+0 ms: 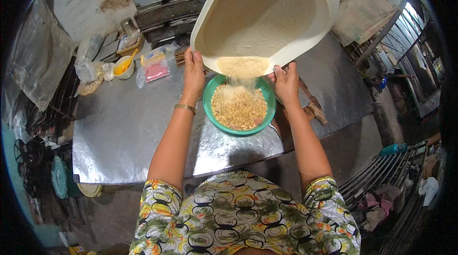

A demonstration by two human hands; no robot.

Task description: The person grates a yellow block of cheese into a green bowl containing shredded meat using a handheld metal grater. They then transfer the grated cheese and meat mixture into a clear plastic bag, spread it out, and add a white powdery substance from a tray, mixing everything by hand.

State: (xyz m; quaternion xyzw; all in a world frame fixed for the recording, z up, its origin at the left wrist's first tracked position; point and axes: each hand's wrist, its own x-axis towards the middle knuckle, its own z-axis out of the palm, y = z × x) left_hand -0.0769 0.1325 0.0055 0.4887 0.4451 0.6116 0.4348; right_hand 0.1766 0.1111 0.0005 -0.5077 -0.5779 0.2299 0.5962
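Both my hands hold a large white plastic basin (266, 15), tilted towards me over the metal-topped table. My left hand (194, 72) grips its lower left rim, and my right hand (285, 81) grips the lower right rim. A pale, grainy powder (243, 65) pours over the lip of the basin. It falls into a green plastic bowl (239, 133) below, onto a coarse golden-brown crumbly mixture (238, 110). A few pinkish bits lie in that mixture. Powder also coats the inside of the white basin.
At the back left of the table (118, 122) stand a white bowl of orange-yellow stuff (123, 67), a pink package in clear plastic (156, 70) and plastic bags (87, 72). Wooden-handled tools (316, 113) lie right of the green bowl. A metal rack (386, 169) stands at the lower right.
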